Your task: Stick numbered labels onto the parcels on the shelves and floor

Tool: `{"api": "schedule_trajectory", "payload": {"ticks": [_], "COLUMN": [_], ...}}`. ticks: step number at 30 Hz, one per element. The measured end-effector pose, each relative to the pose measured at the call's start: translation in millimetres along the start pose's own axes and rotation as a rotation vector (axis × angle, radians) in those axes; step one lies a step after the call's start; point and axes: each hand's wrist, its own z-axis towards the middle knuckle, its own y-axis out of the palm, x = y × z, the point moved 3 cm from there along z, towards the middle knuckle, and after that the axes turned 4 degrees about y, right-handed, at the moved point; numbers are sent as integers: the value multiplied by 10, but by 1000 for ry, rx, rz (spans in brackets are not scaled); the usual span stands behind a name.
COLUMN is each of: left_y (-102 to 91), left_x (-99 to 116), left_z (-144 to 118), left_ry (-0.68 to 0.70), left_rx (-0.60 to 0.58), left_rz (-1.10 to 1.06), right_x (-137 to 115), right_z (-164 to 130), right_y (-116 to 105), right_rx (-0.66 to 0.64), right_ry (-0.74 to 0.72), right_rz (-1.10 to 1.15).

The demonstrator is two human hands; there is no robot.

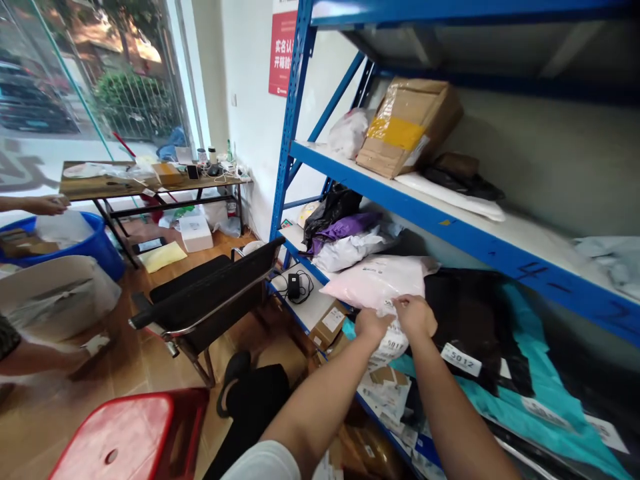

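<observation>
My left hand [373, 327] and my right hand [416, 317] are close together at the lower shelf, with fingers closed on the top edge of a white parcel bag [393, 345]. Printed on its front is a number beginning 50. Just behind my fingers lies a pale pink parcel bag [375, 277]. Right of my hands, a black parcel bag [465, 313] bears a white label [461, 360] reading 5012. Turquoise bags [530, 327] lie beside and under it. My fingertips partly hide what they pinch.
A blue shelf rack [360, 177] holds a taped carton [407, 123] above. At left stand a black chair [215, 287], a red stool [120, 440], a wooden table [90, 190] and a blue tub [107, 243]. Another person's hands [47, 205] reach in there.
</observation>
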Motion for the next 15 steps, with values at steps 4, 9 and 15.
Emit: {"api": "schedule_trajectory", "payload": {"ticks": [4,9,15], "left_y": [-270,-986,-1513], "left_x": [-55,14,363], "left_z": [-216,21,832], "left_ry": [184,452,610], "left_rx": [-59,41,71], "left_rz": [-19,-138,-236], "right_x": [2,77,-594], "right_z": [-12,-15,385], "right_y": [23,-51,-248], "right_rx": [6,22,168], "right_ry": [-52,-99,-128], "right_rz": [-23,24,137]}}
